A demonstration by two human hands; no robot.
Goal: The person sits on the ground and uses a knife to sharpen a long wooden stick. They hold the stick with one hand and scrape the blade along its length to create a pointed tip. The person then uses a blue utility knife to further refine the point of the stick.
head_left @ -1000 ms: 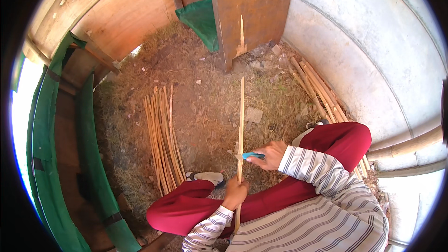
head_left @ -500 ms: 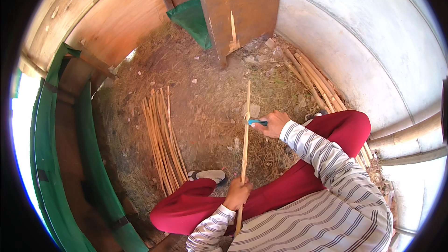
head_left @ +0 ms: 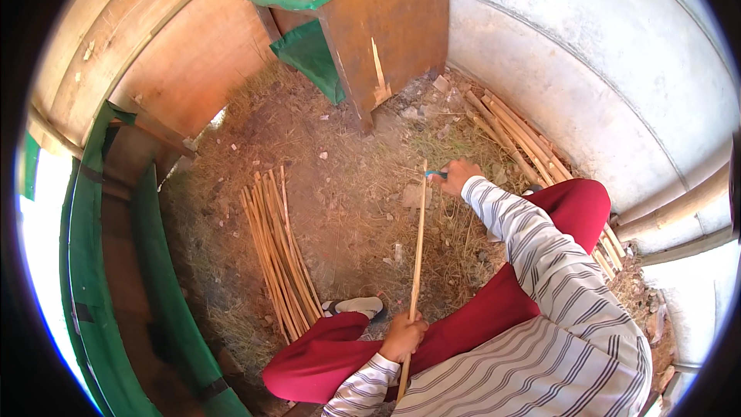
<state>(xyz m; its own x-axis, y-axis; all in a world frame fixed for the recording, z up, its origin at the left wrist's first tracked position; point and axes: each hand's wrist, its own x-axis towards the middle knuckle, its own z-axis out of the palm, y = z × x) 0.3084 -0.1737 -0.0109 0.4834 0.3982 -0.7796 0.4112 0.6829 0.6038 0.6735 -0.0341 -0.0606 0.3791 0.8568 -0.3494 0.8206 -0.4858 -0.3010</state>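
A long, pale bamboo stick point(head_left: 417, 262) points away from my lap, slightly tilted. My left hand point(head_left: 404, 337) is wrapped round its lower part, just above my crossed legs. At its far end, my right hand point(head_left: 461, 176) grips a small blue-handled knife point(head_left: 437, 174), held crosswise with its tip against the stick. The blade itself is too small to make out. The near end of the stick runs down beside my striped shirt.
On the ground to the left lies a bundle of thin sticks point(head_left: 279, 255). Thicker bamboo poles point(head_left: 525, 135) lie along the pale wall at right. A wooden cabinet with a green cover point(head_left: 390, 31) stands ahead, and green-edged shelving point(head_left: 116, 286) at far left.
My right hand has slid the knife farther up toward the stick's far end. The pale curl of shaving seen beside the knife earlier no longer shows. My left hand keeps its hold.
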